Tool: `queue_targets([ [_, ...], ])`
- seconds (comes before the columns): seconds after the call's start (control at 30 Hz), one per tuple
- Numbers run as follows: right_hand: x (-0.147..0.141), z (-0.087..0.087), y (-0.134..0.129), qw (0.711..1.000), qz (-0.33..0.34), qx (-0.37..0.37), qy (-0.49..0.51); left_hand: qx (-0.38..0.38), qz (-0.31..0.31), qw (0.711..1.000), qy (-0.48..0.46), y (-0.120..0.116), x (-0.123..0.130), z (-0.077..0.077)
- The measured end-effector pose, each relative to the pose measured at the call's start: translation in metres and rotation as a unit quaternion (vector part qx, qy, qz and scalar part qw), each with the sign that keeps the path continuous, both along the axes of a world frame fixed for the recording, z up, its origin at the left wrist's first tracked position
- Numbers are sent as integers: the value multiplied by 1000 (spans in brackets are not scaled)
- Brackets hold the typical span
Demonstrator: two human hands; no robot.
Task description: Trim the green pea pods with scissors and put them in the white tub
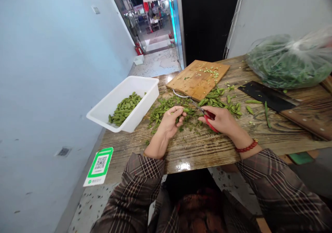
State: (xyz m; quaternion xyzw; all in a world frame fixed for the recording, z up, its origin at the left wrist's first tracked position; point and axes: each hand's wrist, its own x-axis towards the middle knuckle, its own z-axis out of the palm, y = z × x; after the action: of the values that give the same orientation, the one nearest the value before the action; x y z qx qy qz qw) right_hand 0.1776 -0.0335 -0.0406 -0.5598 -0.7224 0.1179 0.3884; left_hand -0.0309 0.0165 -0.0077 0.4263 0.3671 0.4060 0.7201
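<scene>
Plaid sleeves (142, 177) lie nearest; beyond them, the left hand (169, 123) pinches a green pod (186, 110) above the table (197, 153), while the right hand (221, 119) grips red-handled scissors (211, 124) just right; trimming seems in hand, the next cut calling for steady pod ends
</scene>
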Motion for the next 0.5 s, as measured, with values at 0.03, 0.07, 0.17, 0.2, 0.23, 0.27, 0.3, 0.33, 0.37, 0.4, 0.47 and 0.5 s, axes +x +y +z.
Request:
queue_targets([
  [0.03,0,0,0,1000,1,-1,-2,0,7,1000,-8,0,0,0],
  [0.07,0,0,0,1000,1,-1,-3,2,12,1000,-13,1,0,0],
  [0.17,0,0,-1,1000,-5,5,-3,8,18,1000,-18,0,0,0],
  [0.2,0,0,-1,1000,-2,6,-4,10,21,1000,-18,0,0,1],
  [0.23,-1,0,-1,1000,5,8,-6,12,25,999,-18,0,0,1],
  [0.27,-1,0,-1,1000,15,8,-8,13,28,999,-17,-1,1,1],
  [0.3,-2,0,-1,1000,24,8,-10,12,29,999,-16,-2,1,1],
  [0.33,-3,0,-2,999,33,7,-12,11,28,999,-14,-2,2,1],
  [0.37,-3,0,-2,999,39,7,-12,9,26,1000,-11,-3,3,1],
  [0.4,-4,0,-2,999,43,8,-12,8,22,1000,-10,-4,4,1],
  [0.47,-5,-1,-2,999,50,9,-9,9,12,1000,-9,-7,7,0],
  [0.5,-5,-1,-2,998,54,10,-7,11,7,1000,-8,-8,8,-1],
])
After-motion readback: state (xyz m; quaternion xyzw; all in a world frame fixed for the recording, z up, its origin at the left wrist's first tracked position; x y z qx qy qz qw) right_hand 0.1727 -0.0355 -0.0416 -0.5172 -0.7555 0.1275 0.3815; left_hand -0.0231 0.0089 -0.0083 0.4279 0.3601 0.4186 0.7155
